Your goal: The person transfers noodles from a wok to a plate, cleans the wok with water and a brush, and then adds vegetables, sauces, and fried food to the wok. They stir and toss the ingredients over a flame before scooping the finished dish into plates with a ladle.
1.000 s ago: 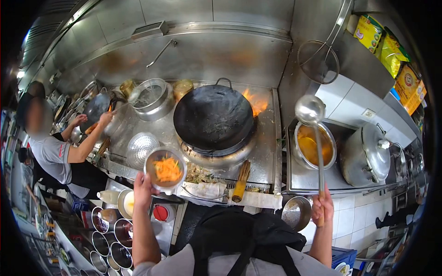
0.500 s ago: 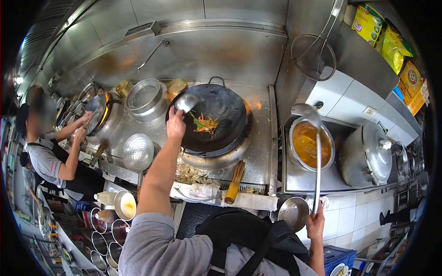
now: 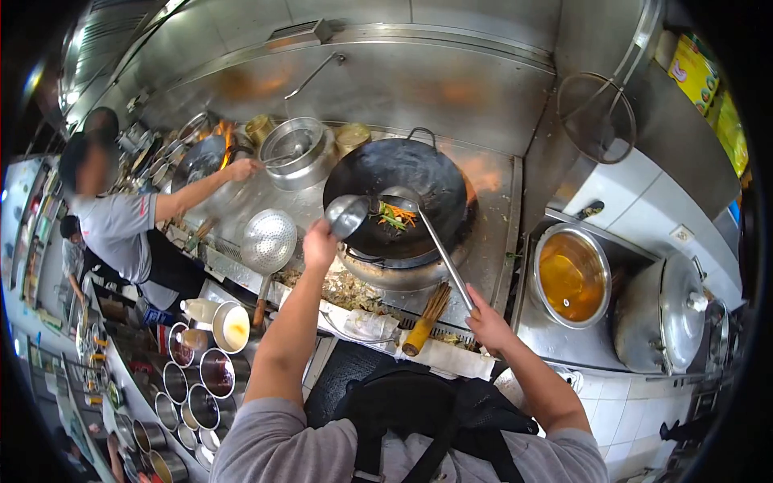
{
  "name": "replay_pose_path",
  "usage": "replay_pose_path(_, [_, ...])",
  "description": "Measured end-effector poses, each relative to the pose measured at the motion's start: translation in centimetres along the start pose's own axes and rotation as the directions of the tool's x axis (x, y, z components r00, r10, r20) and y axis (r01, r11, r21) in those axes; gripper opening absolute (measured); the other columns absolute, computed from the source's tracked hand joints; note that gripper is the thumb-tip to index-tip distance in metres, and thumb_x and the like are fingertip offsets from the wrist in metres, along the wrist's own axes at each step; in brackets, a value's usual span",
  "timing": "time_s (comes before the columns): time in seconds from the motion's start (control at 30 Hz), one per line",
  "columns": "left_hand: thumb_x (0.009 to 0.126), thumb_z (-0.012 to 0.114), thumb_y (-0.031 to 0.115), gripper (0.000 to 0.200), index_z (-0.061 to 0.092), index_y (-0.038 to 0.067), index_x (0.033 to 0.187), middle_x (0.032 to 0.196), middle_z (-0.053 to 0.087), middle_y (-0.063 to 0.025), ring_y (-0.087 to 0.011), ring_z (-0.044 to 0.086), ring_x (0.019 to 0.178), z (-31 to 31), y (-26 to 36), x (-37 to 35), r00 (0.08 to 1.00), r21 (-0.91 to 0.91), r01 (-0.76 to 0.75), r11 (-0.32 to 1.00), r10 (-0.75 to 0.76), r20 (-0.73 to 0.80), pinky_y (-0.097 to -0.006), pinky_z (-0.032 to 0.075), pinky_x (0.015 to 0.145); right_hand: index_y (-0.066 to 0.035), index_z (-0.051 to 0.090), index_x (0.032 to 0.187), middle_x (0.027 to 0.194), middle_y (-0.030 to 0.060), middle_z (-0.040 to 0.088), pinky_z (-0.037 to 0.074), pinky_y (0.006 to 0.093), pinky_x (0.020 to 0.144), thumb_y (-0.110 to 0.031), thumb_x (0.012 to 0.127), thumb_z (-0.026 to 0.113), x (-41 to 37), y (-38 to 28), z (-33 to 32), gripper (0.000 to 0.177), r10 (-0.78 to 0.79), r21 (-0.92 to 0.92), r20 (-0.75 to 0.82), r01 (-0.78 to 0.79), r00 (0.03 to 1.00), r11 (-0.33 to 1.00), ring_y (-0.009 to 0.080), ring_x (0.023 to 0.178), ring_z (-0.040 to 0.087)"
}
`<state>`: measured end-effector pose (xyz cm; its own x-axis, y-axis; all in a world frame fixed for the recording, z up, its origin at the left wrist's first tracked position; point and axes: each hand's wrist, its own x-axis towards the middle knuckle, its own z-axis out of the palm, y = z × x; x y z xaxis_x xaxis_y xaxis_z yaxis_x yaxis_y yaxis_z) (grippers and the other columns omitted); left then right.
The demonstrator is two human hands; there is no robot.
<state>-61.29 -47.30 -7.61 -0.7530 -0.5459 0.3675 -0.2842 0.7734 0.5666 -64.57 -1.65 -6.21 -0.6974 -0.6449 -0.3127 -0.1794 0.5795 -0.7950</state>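
My left hand (image 3: 320, 245) grips a small steel bowl (image 3: 348, 216), tilted at the near left rim of the black wok (image 3: 362, 173). Shredded carrot and green vegetables (image 3: 396, 216) lie in the wok. My right hand (image 3: 489, 324) is closed round the handle of a long steel ladle (image 3: 442, 245). The ladle's head hangs over the wok, right above the vegetables and beside the bowl. Whether there is liquid in the ladle, I cannot tell.
A steel pot of orange liquid (image 3: 573, 275) and a lidded stockpot (image 3: 660, 314) stand right. A bamboo brush (image 3: 427, 319) and a perforated skimmer (image 3: 269, 241) lie near the wok. At left, a co-worker (image 3: 121, 221) reaches toward a strainer pot (image 3: 298, 153), beside flames.
My right hand has brought the ladle left from the orange liquid to the wok. My left hand has drawn the bowl back to the rim. The co-worker's arm now stretches right.
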Motion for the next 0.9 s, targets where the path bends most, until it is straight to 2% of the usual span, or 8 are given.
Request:
replay_pose_path(0.2, [0.087, 0.062, 0.004, 0.02, 0.045, 0.006, 0.076, 0.075, 0.056, -0.0042, -0.0145, 0.062, 0.062, -8.8, -5.6, -10.4, 0.888, -0.637, 0.381, 0.671, -0.456, 0.051, -0.029, 0.058, 0.058, -0.03, 0.014, 0.155, 0.112, 0.0269, 0.062, 0.049, 0.0397, 0.087, -0.007, 0.09, 0.057, 4.9, -4.2, -1.2, 0.082, 0.321, 0.019, 0.153, -0.328, 0.935, 0.945, 0.0356, 0.094, 0.063])
replay_pose_path(0.23, [0.087, 0.062, 0.004, 0.019, 0.046, 0.006, 0.078, 0.079, 0.057, -0.0045, -0.0143, 0.062, 0.064, -10.8, -6.1, -12.8, 0.853, -0.663, 0.412, 0.625, -0.521, 0.039, -0.0293, 0.058, 0.058, -0.032, 0.015, 0.155, 0.096, 0.0204, 0.065, 0.052, 0.039, 0.073, -0.005, 0.089, 0.057, 7.1, 3.0, 0.8, 0.083, -0.18, -0.317, -0.107, 0.138, 0.978, 0.938, 0.0312, 0.079, 0.064])
replay_pose_path(0.37, [0.09, 0.059, 0.003, 0.007, 0.053, 0.005, 0.093, 0.085, 0.06, -0.0056, -0.0142, 0.063, 0.071, -18.8, -9.1, -23.8, 0.69, -0.71, 0.487, 0.508, -0.723, -0.044, -0.0288, 0.059, 0.06, -0.033, 0.014, 0.155, 0.07, 0.0021, 0.049, 0.044, 0.03, 0.047, 0.0, 0.089, 0.053, 4.7, -0.3, 0.1, 0.084, 0.003, -0.184, 0.023, 0.001, 1.0, 0.983, 0.0129, 0.054, 0.049])
replay_pose_path(0.47, [0.09, 0.059, 0.005, 0.013, 0.057, 0.003, 0.103, 0.087, 0.062, -0.0053, -0.0139, 0.064, 0.074, -24.2, -8.8, -32.6, 0.496, -0.756, 0.475, 0.45, -0.847, -0.192, -0.0276, 0.059, 0.059, -0.032, 0.015, 0.156, 0.063, -0.0025, 0.043, 0.042, 0.0262, 0.043, 0.005, 0.087, 0.048, 4.9, -1.0, -1.4, 0.084, 0.057, 0.484, 0.309, -0.209, 0.949, 0.85, 0.008, 0.05, 0.045])
replay_pose_path(0.53, [0.09, 0.06, 0.006, 0.01, 0.056, 0.004, 0.099, 0.084, 0.059, -0.0038, -0.012, 0.061, 0.07, -26.7, -8.8, -38.3, 0.339, -0.782, 0.45, 0.431, -0.893, -0.297, -0.0286, 0.058, 0.059, -0.027, 0.013, 0.156, 0.096, 0.0119, 0.065, 0.039, 0.0291, 0.039, 0.007, 0.087, 0.046, 6.5, -0.4, 0.2, 0.083, 0.088, 0.219, 0.163, -0.123, 0.983, 0.968, 0.0124, 0.042, 0.042])
replay_pose_path(0.67, [0.091, 0.06, 0.007, 0.007, 0.053, 0.006, 0.092, 0.077, 0.053, -0.0006, -0.0094, 0.052, 0.062, -30.0, -6.7, -49.5, 0.05, -0.81, 0.386, 0.441, -0.887, -0.459, -0.0291, 0.057, 0.058, -0.027, 0.011, 0.156, 0.143, 0.0184, 0.042, 0.042, 0.0277, 0.041, 0.007, 0.086, 0.046, 12.9, 7.3, 3.0, 0.085, -0.305, -0.14, 0.015, 0.304, 0.952, 0.942, 0.0174, 0.063, 0.054])
replay_pose_path(0.83, [0.091, 0.06, 0.01, 0.012, 0.049, 0.007, 0.088, 0.081, 0.06, -0.0055, -0.0155, 0.063, 0.064, -31.6, -3.8, -62.7, -0.307, -0.852, 0.285, 0.44, -0.8, -0.515, -0.0296, 0.057, 0.056, -0.03, 0.006, 0.157, 0.088, 0.0063, 0.048, 0.034, 0.0255, 0.041, 0.004, 0.087, 0.047, 15.8, 6.3, 3.4, 0.088, -0.227, 0.151, 0.166, 0.203, 0.96, 0.967, 0.0109, 0.05, 0.037])
replay_pose_path(0.9, [0.092, 0.057, 0.01, 0.008, 0.05, 0.005, 0.092, 0.082, 0.063, -0.0081, -0.0181, 0.065, 0.064, -31.2, -3.8, -68.2, -0.473, -0.881, 0.234, 0.412, -0.743, -0.473, -0.0299, 0.057, 0.055, -0.017, 0.025, 0.151, 0.113, 0.0169, 0.048, 0.039, 0.0341, 0.069, -0.004, 0.091, 0.052, 13.5, 3.3, 3.8, 0.068, -0.168, 0.164, 0.12, 0.147, 0.978, 0.975, 0.0242, 0.082, 0.045])
